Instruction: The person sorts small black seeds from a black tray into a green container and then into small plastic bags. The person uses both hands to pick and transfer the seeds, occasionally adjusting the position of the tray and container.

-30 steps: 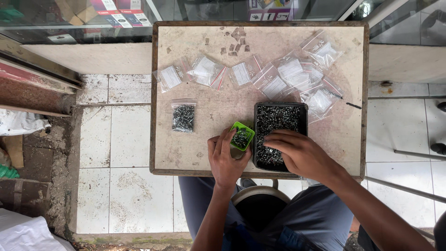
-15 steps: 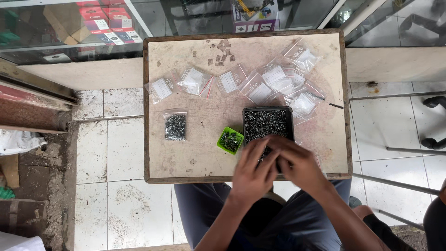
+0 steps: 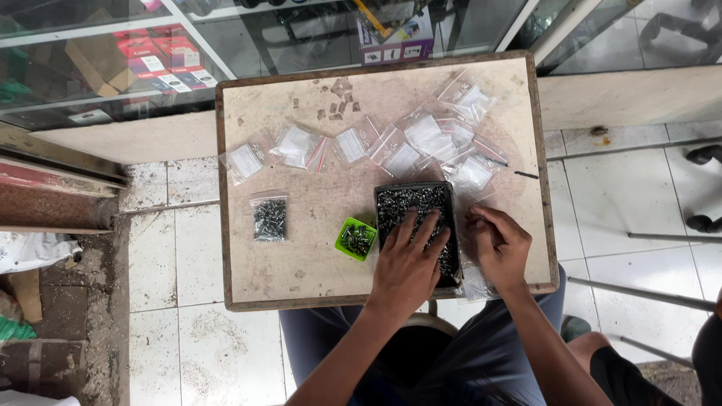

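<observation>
A black tray (image 3: 398, 197) full of small dark screws sits at the front of a worn wooden table (image 3: 301, 256). My left hand (image 3: 410, 263) lies on the tray with its fingers spread over the screws. Just right of the tray, my right hand (image 3: 498, 244) has its fingers curled, pinching at a clear plastic bag (image 3: 474, 282) that lies under it near the table's front edge. A small green tub (image 3: 355, 239) with a few screws stands touching the tray's left side.
Several empty clear zip bags (image 3: 406, 146) lie across the back of the table. One bag filled with screws (image 3: 270, 218) lies at the left. A glass display case (image 3: 113, 68) stands behind, and white floor tiles (image 3: 173, 248) surround the table.
My hands were together at the tray's front edge. The left hand has slid up onto the screws and the right hand has moved out to the tray's right side.
</observation>
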